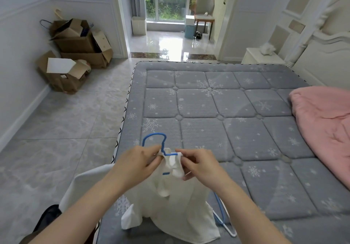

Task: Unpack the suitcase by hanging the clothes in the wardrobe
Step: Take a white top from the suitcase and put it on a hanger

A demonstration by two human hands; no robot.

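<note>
A white shirt (174,206) lies on the near edge of the grey mattress (217,107), with a blue hanger (154,139) pushed through its neck so the hook sticks out above the collar. My left hand (138,162) pinches the collar on the left of the hook. My right hand (197,165) pinches the collar on the right side. More hangers, blue and white (222,219), lie under the shirt's right side. No suitcase or wardrobe is in view.
A pink blanket (325,126) lies on the right of the mattress. Cardboard boxes (75,54) are piled against the left wall. Tiled floor (66,120) runs along the left of the bed to a doorway with a chair (204,12) beyond. A white nightstand (263,58) stands far right.
</note>
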